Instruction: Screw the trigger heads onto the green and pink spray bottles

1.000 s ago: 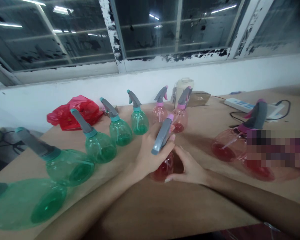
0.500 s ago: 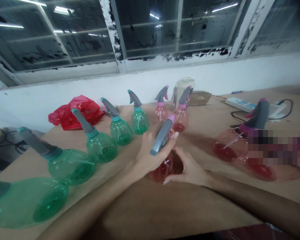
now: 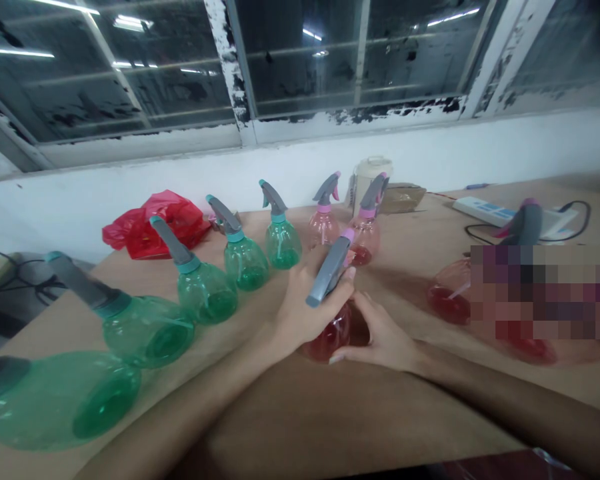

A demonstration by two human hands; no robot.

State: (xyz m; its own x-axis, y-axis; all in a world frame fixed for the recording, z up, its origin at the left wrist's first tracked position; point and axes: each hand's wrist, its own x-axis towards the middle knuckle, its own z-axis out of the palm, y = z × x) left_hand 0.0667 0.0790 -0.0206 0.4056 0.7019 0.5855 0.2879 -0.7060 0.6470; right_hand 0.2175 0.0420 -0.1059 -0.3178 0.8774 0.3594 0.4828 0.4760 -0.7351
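Observation:
A pink spray bottle [image 3: 329, 339] with red liquid in its base stands on the table in front of me. My left hand [image 3: 303, 303] is closed around its neck, just under the grey trigger head, whose nozzle end is pink. Low on the right side of the same bottle, my right hand [image 3: 389, 339] curves around the body with thumb and fingers. The fingers behind the bottle are partly hidden. Just beyond my hands are two more pink spray bottles [image 3: 363, 233].
Several green spray bottles [image 3: 207, 293] line the left side. A red plastic bag [image 3: 160, 223] lies behind them. More pink bottles [image 3: 450, 293] are at the right, partly blurred out. A power strip [image 3: 485, 208], a white container [image 3: 373, 173] and a wall are at the back.
The view has shifted slightly, moving the scene a little to the right in the picture. Both hands stay on the same spray bottle.

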